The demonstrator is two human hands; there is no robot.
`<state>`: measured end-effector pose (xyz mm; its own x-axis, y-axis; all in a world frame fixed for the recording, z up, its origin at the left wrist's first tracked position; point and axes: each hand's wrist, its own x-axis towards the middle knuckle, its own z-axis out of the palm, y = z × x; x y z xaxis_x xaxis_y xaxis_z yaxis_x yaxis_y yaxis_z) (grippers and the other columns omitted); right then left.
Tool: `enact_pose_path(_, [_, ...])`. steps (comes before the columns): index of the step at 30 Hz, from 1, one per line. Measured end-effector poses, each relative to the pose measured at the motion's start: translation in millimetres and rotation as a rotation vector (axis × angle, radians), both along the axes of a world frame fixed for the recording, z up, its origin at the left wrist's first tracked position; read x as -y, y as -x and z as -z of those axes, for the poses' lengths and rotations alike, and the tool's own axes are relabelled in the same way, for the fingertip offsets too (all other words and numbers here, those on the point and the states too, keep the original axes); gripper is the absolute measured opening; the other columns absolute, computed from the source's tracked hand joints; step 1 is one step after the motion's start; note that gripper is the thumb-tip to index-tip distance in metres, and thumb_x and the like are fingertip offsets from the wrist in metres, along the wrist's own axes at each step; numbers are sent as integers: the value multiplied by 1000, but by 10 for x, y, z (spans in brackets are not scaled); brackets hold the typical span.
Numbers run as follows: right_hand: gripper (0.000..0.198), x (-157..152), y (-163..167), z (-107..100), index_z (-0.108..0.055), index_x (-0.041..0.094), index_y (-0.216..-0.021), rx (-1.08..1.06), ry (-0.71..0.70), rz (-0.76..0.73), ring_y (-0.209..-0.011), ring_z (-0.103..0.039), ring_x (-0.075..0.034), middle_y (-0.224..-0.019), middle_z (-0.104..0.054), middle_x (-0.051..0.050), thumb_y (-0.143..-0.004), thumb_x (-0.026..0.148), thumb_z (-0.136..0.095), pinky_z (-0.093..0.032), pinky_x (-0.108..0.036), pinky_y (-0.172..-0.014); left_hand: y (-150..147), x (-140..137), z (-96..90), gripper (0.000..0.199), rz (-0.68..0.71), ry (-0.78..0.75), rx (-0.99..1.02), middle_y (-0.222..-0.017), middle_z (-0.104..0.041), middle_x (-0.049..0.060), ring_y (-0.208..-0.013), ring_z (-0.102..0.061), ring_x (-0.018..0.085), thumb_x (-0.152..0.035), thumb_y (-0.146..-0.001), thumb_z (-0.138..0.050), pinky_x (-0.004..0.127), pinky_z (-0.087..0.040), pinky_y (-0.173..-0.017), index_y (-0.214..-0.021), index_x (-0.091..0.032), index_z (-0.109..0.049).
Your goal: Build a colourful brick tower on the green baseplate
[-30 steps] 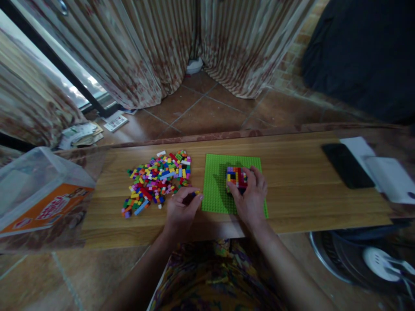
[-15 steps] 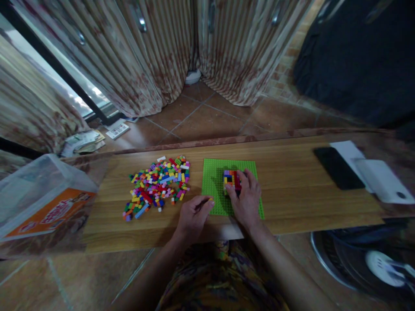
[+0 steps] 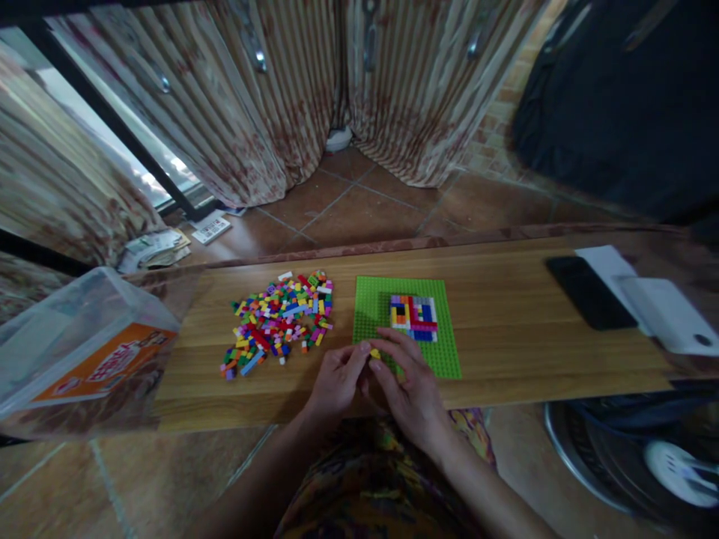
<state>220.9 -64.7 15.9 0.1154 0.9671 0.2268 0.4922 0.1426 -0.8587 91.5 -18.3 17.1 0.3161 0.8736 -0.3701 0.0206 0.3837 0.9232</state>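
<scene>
A small yellow brick [image 3: 374,353] is pinched where my hands meet, over the near left part of a green baseplate [image 3: 368,299]. My left hand [image 3: 335,380] has its thumb and fingers closed at the brick's left side. From the right, the thumb and fingertips of my right hand [image 3: 413,383] close around the same brick; its lower part is hidden. Beyond my right fingers, a low block of many-coloured bricks [image 3: 419,308] stands on the baseplate, with red, blue, white, orange and yellow pieces. Neither hand touches this block.
A pile of loose coloured bricks [image 3: 281,318] lies left on the wooden board [image 3: 505,322]. A clear plastic tub [image 3: 106,299] with an orange label stands at far left. On the right lie a black flat object [image 3: 589,292] and a white device [image 3: 666,314].
My right hand has let go of the brick block and moved down-left to meet my left hand at the small brick. The block now shows uncovered. The view has shifted slightly.
</scene>
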Motion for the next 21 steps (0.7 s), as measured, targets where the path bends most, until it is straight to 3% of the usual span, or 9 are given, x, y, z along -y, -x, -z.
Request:
enact_pose_path(6, [21,2,4,-4,-67,26,-109,-33,-34,29,-107,-61,-22,-110,-67,-7,-93,34,-57,-52,-41,-93,-45,39,-98,60,-39,-56,-35,-41,-39,-5,-39,-34,7,-74,-75,-57,24,-24,-41,-56,-18,-54])
enact_pose_path(15, [19,42,13,5,-67,24,-107,-42,-19,58,-101,-62,-21,-104,-68,-6,-91,33,-60,-53,-38,-88,-44,79,-73,62,-31,-18,-27,-41,-41,-5,-40,-37,7,-75,-78,-51,23,-28,-45,-55,-17,-52])
enact_pose_path(21, [19,40,-14,-8,-67,24,-109,-42,-30,16,-100,-62,-19,-103,-68,-6,-92,26,-58,-53,-36,-87,7,84,-61,55,54,35,21,-44,-45,-5,-41,-38,7,-68,-80,-55,22,-28,-45,-62,-15,-56])
